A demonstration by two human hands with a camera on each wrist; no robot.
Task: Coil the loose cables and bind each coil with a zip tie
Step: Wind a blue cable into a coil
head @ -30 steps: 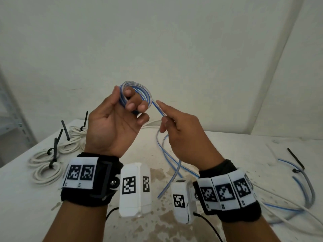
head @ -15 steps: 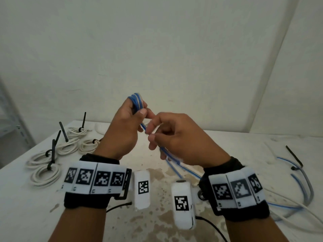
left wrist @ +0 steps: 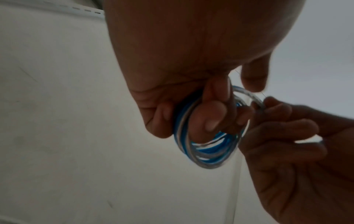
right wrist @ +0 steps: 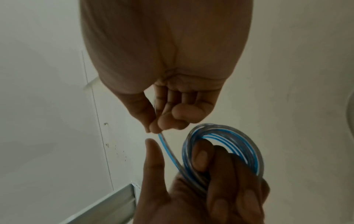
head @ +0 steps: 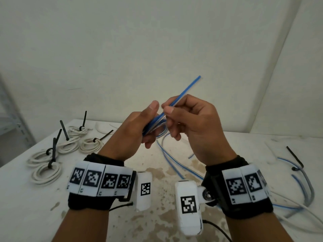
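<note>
My left hand (head: 148, 126) grips a small coil of blue and clear cable (head: 155, 125) above the table, fingers curled through its loops (left wrist: 208, 145). My right hand (head: 176, 110) pinches the cable's free end (head: 185, 92) between thumb and forefinger, and the tip sticks up and to the right. In the right wrist view the pinched strand (right wrist: 164, 142) runs down into the coil (right wrist: 229, 144) held by the left fingers (right wrist: 201, 159). More blue cable (head: 173, 165) lies loose on the table below the hands.
Several white cable coils (head: 46, 172) bound with black zip ties (head: 63, 132) lie at the table's left. At the right lie a blue and grey cable (head: 304, 189), white cables and a black zip tie (head: 295, 157). The stained white table (head: 26, 206) meets a white wall behind.
The hands have dropped a little and the coil has turned edge-on. My right hand slid along the cable to its end, which now points up and right.
</note>
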